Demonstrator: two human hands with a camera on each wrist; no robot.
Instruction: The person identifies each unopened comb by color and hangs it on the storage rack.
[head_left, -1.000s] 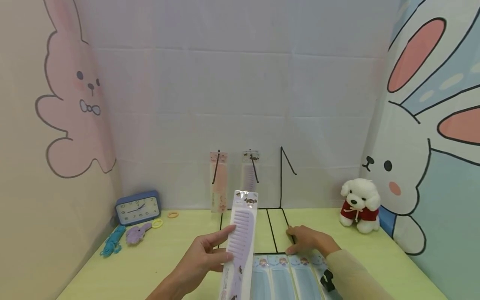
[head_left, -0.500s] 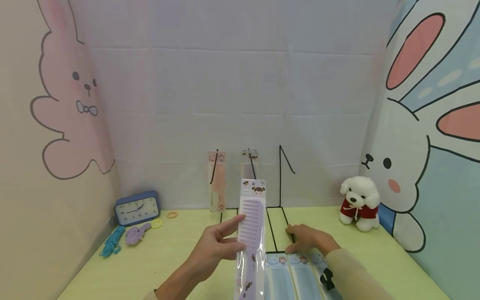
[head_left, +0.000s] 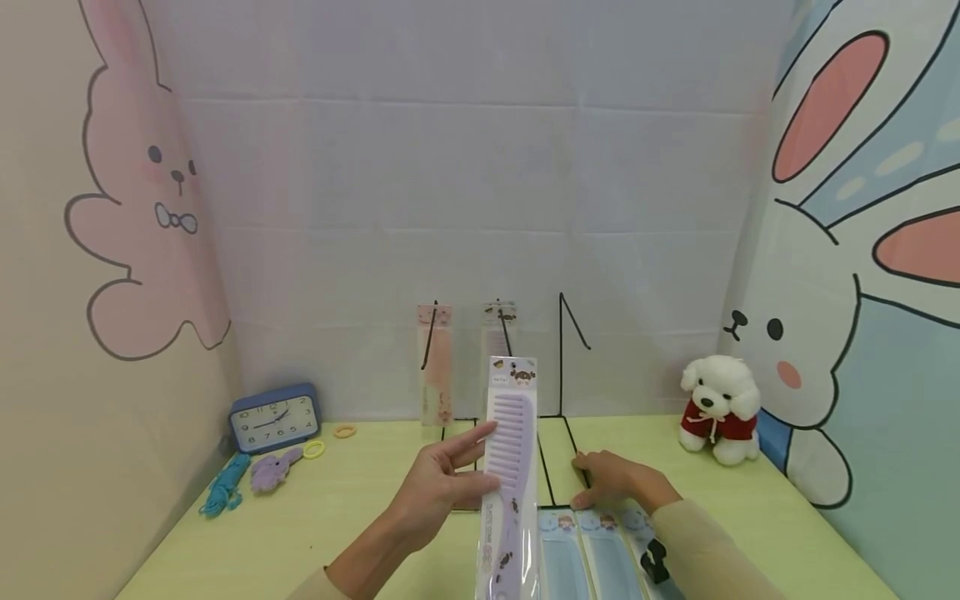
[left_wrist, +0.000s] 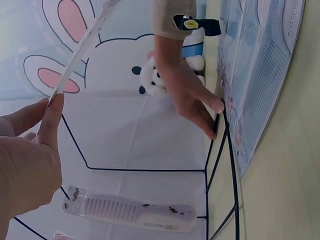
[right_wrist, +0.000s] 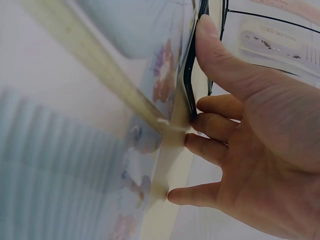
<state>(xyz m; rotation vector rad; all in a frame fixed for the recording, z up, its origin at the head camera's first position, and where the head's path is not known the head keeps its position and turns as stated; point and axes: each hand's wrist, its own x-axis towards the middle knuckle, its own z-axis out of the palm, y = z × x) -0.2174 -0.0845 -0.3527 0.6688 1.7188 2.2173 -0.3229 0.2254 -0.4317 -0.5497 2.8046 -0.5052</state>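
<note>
My left hand pinches a lilac comb in a clear packet between thumb and fingers, upright before the rack; the left wrist view shows this packet edge-on. My right hand grips the front right corner of the black wire rack, with the thumb against the wire. A pink comb packet hangs on the left hook, and another lilac comb packet on the middle one, partly hidden in the head view. The right hook holds nothing.
Several blue comb packets lie side by side in front of the rack. A blue clock, turquoise cord, a purple toy-like piece and two rings lie at left. A white plush dog sits at right.
My left hand has moved the lilac comb packet rightward and slightly up, and the packet stands straighter. My right hand has stayed on the rack corner.
</note>
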